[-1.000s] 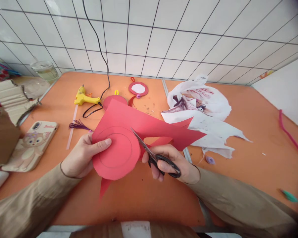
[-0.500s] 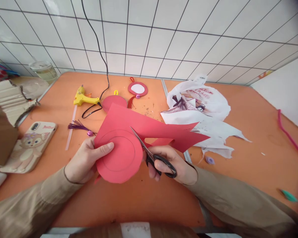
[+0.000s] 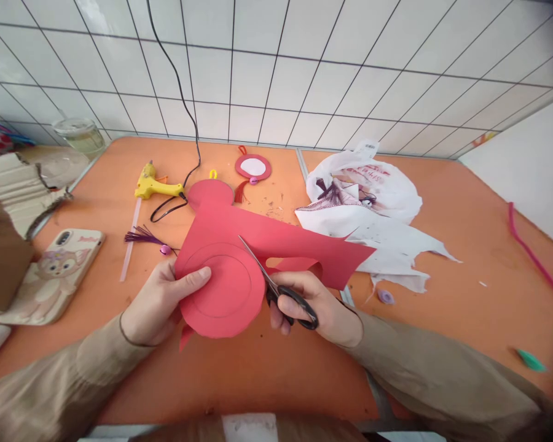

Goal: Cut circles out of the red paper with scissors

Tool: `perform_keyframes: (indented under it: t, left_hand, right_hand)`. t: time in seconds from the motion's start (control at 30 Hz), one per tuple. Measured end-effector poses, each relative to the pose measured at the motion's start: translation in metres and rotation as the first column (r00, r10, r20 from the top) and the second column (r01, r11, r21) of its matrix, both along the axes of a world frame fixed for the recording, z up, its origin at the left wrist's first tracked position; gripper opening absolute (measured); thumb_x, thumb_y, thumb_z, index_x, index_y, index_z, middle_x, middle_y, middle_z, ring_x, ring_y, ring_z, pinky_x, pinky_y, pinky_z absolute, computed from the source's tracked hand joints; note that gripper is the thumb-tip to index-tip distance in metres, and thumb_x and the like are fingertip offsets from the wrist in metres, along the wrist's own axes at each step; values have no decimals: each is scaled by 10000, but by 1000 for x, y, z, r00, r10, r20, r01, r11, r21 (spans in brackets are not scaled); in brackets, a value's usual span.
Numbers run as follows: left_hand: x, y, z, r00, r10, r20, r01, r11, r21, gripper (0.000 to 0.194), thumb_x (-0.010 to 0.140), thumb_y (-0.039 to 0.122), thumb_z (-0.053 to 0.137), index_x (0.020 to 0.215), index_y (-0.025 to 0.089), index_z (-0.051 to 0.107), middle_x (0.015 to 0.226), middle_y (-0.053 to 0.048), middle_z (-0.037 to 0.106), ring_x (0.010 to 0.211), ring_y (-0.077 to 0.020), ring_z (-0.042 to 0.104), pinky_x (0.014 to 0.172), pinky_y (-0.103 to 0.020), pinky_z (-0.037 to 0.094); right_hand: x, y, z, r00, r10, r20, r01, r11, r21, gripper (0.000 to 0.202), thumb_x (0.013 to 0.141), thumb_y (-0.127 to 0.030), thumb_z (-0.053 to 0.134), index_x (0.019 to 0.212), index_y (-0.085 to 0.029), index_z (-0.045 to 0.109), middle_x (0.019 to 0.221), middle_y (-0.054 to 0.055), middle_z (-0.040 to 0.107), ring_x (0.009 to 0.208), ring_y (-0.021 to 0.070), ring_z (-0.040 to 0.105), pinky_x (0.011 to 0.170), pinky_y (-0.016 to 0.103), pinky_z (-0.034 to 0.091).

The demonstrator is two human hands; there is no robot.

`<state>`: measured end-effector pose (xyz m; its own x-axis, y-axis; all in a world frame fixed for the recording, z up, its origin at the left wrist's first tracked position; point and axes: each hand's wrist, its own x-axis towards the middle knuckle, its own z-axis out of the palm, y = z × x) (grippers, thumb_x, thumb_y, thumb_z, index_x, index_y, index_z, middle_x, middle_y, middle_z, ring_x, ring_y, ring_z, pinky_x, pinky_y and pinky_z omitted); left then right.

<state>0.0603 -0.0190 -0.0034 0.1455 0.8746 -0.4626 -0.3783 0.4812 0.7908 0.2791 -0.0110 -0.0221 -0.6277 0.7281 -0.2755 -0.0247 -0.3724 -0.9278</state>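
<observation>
My left hand pinches a sheet of red paper at its left side, thumb on top and fingers hidden beneath. Two rings are drawn on the sheet, and its lower right is cut to a rounded edge. Black-handled scissors are in my right hand, fingers through the loops. Their blades lie along the outer drawn line at the circle's upper right, nearly closed on the paper. A cut strip of the sheet stretches right, above my right hand.
Behind the sheet lie a yellow glue gun, a red disc and a small red-rimmed ornament. A purple tassel and a phone are left. A white plastic bag sits right; a pink stick lies farther out.
The scissors and my right hand have shifted slightly left, with the blades closer together. The paper's right strip has swung a little left and down. My left hand keeps its hold.
</observation>
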Motion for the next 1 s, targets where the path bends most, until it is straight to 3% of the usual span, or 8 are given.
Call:
perform_keyframes:
  t: [0.3, 0.47, 0.7, 0.87, 1.0]
  left_hand:
    - [0, 1, -3, 999, 45, -18, -45, 999, 30, 153, 652, 213, 709, 777, 127, 709, 673, -69, 712, 543, -171, 635, 486, -230, 498]
    - [-7, 3, -11, 998, 61, -17, -59, 992, 111, 145, 676, 198, 699, 810, 145, 716, 739, -67, 727, 628, -184, 660, 588, -251, 523]
    - [-8, 5, -14, 997, 81, -11, -78, 983, 167, 167, 707, 171, 674, 869, 161, 714, 784, -55, 731, 667, -177, 662, 616, -245, 525]
    - [-7, 5, -12, 997, 75, -12, -73, 987, 142, 158, 703, 170, 677, 856, 155, 715, 742, -51, 732, 560, -150, 643, 506, -213, 505]
    - [-8, 5, -11, 995, 89, -43, -80, 982, 171, 167, 714, 181, 670, 874, 162, 713, 747, -44, 732, 632, -164, 660, 584, -222, 519]
  right_hand:
    - [3, 0, -6, 998, 35, -50, -33, 999, 43, 435, 731, -504, 607, 870, -93, 577, 594, 36, 601, 482, 103, 571, 472, 207, 471]
    - [5, 0, -7, 990, 90, -108, -82, 993, 82, 445, 782, -491, 556, 956, -81, 569, 654, 74, 621, 538, 132, 594, 509, 233, 463]
    - [5, 2, -9, 975, 171, -144, -156, 982, 109, 503, 812, -507, 505, 1066, -73, 520, 761, 134, 642, 621, 181, 612, 555, 288, 435]
    - [6, 2, -9, 985, 125, -115, -109, 985, 135, 487, 810, -499, 513, 1036, -69, 542, 747, 117, 630, 604, 163, 598, 543, 266, 432]
    - [5, 2, -10, 993, 77, -89, -64, 988, 139, 482, 793, -496, 539, 1019, -71, 546, 728, 96, 619, 596, 147, 585, 564, 271, 467]
